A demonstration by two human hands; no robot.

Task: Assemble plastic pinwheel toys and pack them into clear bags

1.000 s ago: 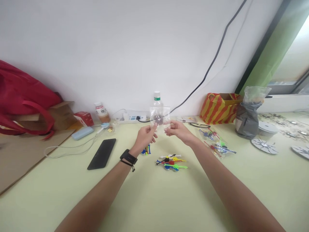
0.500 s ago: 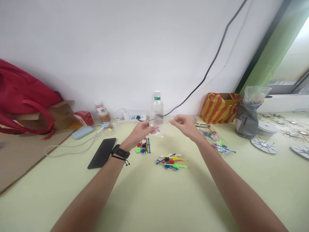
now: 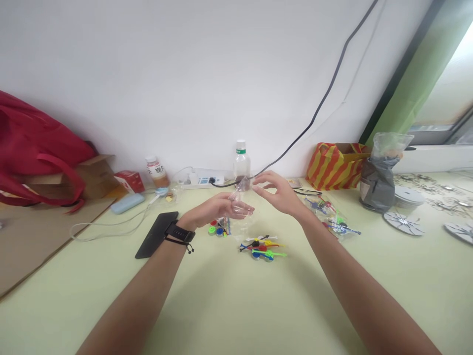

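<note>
My left hand [image 3: 218, 209] lies palm up above the table with a small clear plastic bag [image 3: 239, 207] resting in it, the fingers loosely curled round the bag. My right hand [image 3: 275, 193] pinches the top of that same bag just above the left palm. Below the hands lie a small pile of coloured discs and sticks [image 3: 219, 229] and a second pile of coloured plastic pieces [image 3: 263, 247]. A black watch sits on my left wrist.
A black phone [image 3: 156, 234] lies left of the hands. A clear bottle [image 3: 241, 161], a power strip [image 3: 201, 179] and a small jar [image 3: 157, 172] stand by the wall. Right: a bag of coloured parts [image 3: 332, 218], a striped bag [image 3: 338, 163], a grey wrapped object [image 3: 379, 180]. Red bag [image 3: 35, 148] far left.
Both hands held the clear bag up spread between them; the left hand then lowered and turned palm up with it, and the right hand let go and has come back to its top.
</note>
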